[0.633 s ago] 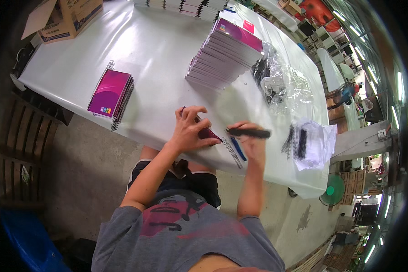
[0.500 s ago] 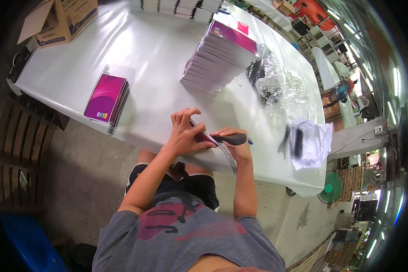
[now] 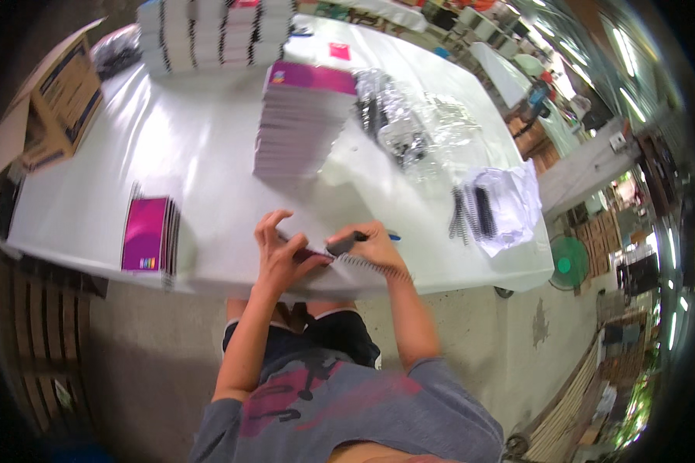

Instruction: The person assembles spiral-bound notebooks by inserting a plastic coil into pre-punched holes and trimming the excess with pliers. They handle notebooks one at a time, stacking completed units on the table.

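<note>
My left hand (image 3: 274,251) pinches a purple-covered notebook (image 3: 310,254) near the table's front edge, partly hidden by the fingers. From its right end a spiral binding coil (image 3: 371,266) runs loose toward my right wrist. My right hand (image 3: 374,245) is closed around a dark hand tool (image 3: 345,244), its head close to the coil where it meets the notebook; blur hides the tool's exact kind. To the left lies a small pile of coil-bound purple notebooks (image 3: 144,231). Beyond my hands rises a tall stack of purple-topped books (image 3: 295,135).
A white-covered table (image 3: 216,185) spreads before me. Further stacks (image 3: 208,35) stand at the back, a cardboard box (image 3: 66,100) at far left. Clear plastic bags (image 3: 409,131) lie right of the tall stack; loose black coils on white paper (image 3: 510,208) lie at right. A green fan (image 3: 565,264) stands beyond.
The view has swung, shifting the table's contents leftward in the picture. My right hand with the tool has turned, the tool now pointing left toward the notebook's end. My left hand keeps its pinch.
</note>
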A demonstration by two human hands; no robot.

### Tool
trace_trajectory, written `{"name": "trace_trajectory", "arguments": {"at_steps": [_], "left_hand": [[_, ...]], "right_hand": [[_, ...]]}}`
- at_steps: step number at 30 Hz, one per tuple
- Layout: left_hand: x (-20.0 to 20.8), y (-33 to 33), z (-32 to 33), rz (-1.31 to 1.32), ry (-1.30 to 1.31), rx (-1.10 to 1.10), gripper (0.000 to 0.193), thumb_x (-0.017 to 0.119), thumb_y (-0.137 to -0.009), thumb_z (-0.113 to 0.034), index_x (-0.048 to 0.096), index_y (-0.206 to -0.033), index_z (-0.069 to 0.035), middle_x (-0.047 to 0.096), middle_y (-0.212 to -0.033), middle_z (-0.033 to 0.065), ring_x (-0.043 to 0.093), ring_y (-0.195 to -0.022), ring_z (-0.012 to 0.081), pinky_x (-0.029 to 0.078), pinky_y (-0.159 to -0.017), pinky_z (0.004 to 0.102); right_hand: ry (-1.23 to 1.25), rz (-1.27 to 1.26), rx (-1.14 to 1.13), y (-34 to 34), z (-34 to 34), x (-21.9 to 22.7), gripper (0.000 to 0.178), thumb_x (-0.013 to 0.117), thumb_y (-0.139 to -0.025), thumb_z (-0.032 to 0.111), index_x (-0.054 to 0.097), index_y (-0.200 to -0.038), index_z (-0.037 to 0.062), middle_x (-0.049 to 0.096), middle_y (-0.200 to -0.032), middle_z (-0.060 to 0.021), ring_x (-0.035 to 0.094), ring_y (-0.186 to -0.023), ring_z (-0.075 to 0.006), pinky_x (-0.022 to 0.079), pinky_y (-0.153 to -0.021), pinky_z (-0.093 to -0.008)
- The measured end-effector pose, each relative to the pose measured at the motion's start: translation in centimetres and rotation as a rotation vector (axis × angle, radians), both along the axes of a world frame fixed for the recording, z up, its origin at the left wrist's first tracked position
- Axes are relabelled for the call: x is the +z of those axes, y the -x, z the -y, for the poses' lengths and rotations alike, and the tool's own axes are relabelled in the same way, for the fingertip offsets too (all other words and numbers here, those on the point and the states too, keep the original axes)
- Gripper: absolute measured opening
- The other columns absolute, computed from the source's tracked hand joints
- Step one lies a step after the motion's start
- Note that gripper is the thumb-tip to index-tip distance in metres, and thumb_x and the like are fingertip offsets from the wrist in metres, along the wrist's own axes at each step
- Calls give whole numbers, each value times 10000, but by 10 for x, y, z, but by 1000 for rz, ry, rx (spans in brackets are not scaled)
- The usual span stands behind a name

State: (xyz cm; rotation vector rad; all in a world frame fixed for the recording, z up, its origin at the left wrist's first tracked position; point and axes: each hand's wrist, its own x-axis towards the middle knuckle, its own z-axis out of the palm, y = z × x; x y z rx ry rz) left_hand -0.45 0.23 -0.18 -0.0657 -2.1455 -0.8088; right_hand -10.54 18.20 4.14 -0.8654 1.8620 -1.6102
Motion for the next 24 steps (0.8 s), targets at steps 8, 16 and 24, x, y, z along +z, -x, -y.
{"name": "trace_trajectory", "arguments": {"at_steps": [8,16,24], "left_hand": [[7,-2,-2,71,-35,-13,431,831,-482,-365,551,-662,-91,393,-1230,145,338,-1163,368,310,-934,472],[3,-2,1,66,-26,-24,440,815,-477,-411,549,-632,-97,411,-1224,132,340,-1166,350,291,-948,455],[0,-4,5,84,9,-14,287,809,-510,-283,648,-705,-147,398,-1264,137,328,-1183,343,298,-951,448]], "right_hand": [[-220,-80,-68,3,-1,-5,242,591,-698,-92,680,-907,-7,679,-850,-89,628,-808,-143,486,-753,-267],[-108,-163,21,-8,2,12,242,585,-682,-80,688,-881,11,686,-849,-72,611,-772,-112,471,-730,-241],[191,-4,52,-13,7,9,195,640,-716,-56,696,-890,12,685,-854,-68,607,-820,-105,473,-758,-253]]}}
